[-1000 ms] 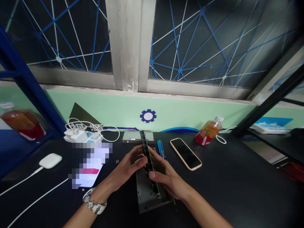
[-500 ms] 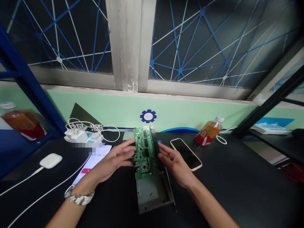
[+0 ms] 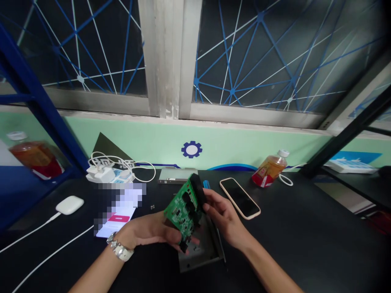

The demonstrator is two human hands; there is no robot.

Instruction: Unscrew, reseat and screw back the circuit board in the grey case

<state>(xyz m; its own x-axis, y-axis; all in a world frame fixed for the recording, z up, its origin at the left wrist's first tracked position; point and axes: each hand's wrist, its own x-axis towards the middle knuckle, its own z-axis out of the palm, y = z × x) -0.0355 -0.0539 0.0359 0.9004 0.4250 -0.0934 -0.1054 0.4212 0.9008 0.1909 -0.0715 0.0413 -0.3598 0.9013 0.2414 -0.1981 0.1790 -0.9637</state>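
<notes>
A green circuit board [image 3: 180,211] with black connectors along its right edge is tilted above an open grey metal case [image 3: 198,254]. Fingers of my left hand [image 3: 155,232] reach under the board and the thumb lies over its lower left edge, so this hand is closed on it. On the opposite side, my right hand [image 3: 224,215] pinches the black connector edge. Part of the case is hidden behind the board and my fingers. Several small screws [image 3: 152,207] lie on the black table left of the board.
Behind the board are a flat grey metal piece [image 3: 177,175] and a blue tool handle [image 3: 206,184]. A phone [image 3: 240,198] and a drink bottle [image 3: 269,169] stand to the right. At left are a lit phone [image 3: 122,215], a power strip [image 3: 110,175] and a white earbud case [image 3: 70,205].
The board has turned and tilted away from lying over the case. My left hand has moved lower and under it; the metal piece and screws behind are now visible.
</notes>
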